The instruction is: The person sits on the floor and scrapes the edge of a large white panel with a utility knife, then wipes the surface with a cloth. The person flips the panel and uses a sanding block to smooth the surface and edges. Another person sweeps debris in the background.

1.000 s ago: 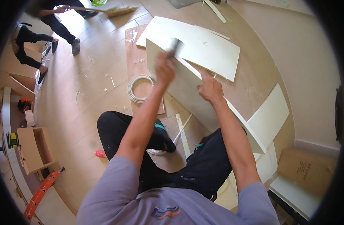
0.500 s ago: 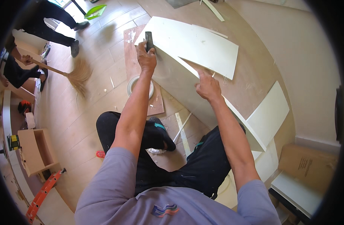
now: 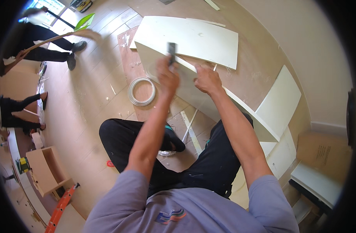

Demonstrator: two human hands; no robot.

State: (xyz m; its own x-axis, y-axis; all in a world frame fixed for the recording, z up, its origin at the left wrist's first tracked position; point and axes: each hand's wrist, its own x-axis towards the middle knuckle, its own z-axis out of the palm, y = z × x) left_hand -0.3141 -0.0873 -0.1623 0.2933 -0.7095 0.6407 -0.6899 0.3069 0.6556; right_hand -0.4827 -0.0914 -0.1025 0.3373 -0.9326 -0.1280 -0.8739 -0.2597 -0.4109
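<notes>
My left hand (image 3: 168, 79) is closed round a small dark grey rectangular block (image 3: 172, 48), both smeared by motion. The block is at the narrow upper edge of a white board (image 3: 250, 118) that stands on its long edge in front of me, slanting from far left to near right. Farther along that edge toward me, my right hand (image 3: 209, 79) grips the board with curled fingers. A short white sliver (image 3: 215, 66) pokes out beside it. Behind lies a flat white panel (image 3: 203, 39).
A roll of white edge strip (image 3: 142, 91) lies left of the board. Another white panel (image 3: 279, 97) and a cardboard box (image 3: 321, 151) are at right. At left, two people stand, one with a broom (image 3: 57, 37); a wooden drawer box (image 3: 48, 169) and orange ladder (image 3: 62, 207) are nearer.
My left hand has drawn the dark block from the board's far end toward my right hand. A person at left has swung the broom upward.
</notes>
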